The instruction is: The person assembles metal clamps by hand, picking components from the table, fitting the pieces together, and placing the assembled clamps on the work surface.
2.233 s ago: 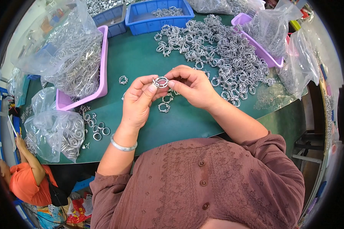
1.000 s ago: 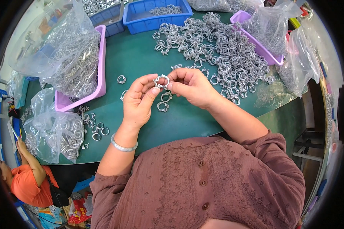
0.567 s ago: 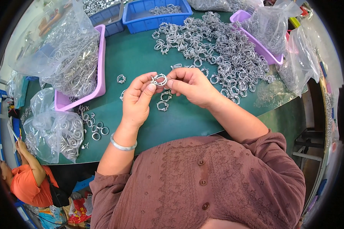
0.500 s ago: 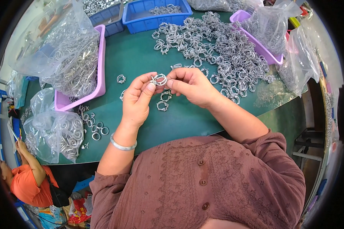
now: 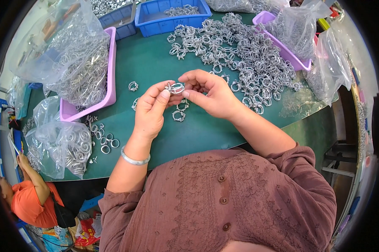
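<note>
Over the green tabletop (image 5: 189, 132), my left hand (image 5: 151, 109) pinches a small silver metal ring (image 5: 176, 88) between thumb and fingers. My right hand (image 5: 214, 94) is at the ring's right side, its thumb against the edge and its index finger arched above; the other fingers are curled and partly hidden. Just below my hands lie a few more rings (image 5: 179, 115). Another loose ring (image 5: 133, 86) rests left of my left hand. A large heap of similar rings (image 5: 248, 54) spreads beyond my right hand.
At the left stands a purple basket (image 5: 111, 71) with a clear bag of rings; a bag of silver parts (image 5: 78, 153) lies nearer. Blue bins (image 5: 172, 26) stand at the back, another purple basket (image 5: 294, 61) at the right. A person in orange (image 5: 34, 203) is at lower left.
My right index finger has lifted and arched up over the ring. The ring has turned a little, showing a flatter oval, still in my left hand.
</note>
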Motion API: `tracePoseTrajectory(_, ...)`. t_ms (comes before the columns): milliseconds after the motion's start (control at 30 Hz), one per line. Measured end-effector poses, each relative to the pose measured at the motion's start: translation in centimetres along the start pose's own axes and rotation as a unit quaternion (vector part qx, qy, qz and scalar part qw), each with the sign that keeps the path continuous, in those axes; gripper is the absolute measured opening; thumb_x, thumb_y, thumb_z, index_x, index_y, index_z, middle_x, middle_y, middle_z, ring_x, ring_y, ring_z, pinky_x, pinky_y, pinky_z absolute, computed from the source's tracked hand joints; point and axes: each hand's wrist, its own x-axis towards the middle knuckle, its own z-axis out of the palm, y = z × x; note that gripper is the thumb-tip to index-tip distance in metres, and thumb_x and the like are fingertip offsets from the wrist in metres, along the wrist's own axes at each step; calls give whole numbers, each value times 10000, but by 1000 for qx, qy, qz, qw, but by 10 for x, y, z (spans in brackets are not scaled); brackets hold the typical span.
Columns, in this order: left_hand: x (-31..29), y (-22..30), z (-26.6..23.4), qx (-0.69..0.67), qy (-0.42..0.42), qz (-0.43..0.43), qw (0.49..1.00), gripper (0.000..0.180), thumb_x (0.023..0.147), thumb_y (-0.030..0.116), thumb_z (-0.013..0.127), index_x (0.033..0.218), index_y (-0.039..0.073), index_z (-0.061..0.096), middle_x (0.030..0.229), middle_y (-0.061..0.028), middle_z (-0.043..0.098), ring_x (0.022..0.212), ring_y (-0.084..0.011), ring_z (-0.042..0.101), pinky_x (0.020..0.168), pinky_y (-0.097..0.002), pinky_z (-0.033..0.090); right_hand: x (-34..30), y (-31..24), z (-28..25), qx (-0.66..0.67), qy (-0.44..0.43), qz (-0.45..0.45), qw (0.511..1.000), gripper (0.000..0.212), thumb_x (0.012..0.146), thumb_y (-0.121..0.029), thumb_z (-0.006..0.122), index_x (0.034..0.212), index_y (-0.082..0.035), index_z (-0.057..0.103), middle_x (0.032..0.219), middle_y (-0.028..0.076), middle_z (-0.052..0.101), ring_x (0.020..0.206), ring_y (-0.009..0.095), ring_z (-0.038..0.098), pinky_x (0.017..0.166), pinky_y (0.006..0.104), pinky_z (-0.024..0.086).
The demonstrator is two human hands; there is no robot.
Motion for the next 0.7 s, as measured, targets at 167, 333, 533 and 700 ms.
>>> tracePoseTrajectory(167,0,1,-1,4,-10,-7,1000,264,897,147,435,1095,-21,483,975,-97,585,851,-174,588,765,-291,486,0,-1,3,-42,20,-35,998,193,781,-39,583,970,-8,556,726,6,541,629,51,496,557,193,415)
tracePoseTrajectory(333,-1,0,-2,1,-11,-5,1000,263,897,148,434,1090,-23,485,974,-100,586,847,-173,590,763,-288,487,0,-2,3,-68,25,-42,997,183,774,-38,591,953,-7,567,713,6,533,615,53,492,550,194,413)
tracePoseTrajectory(533,-1,1,-1,-4,-12,4,1000,248,897,137,438,1077,-20,504,944,-95,596,836,-162,592,758,-280,490,-1,-2,4,-67,26,-42,997,181,774,-45,601,949,-6,573,716,6,520,620,53,488,545,198,410)
tracePoseTrajectory(700,-2,2,-1,-4,-13,10,1000,251,899,134,431,1082,-22,505,935,-99,601,825,-166,597,754,-282,492,-1,-2,2,-94,12,-37,995,175,782,-62,597,950,-17,578,775,-5,548,660,44,484,577,189,397)
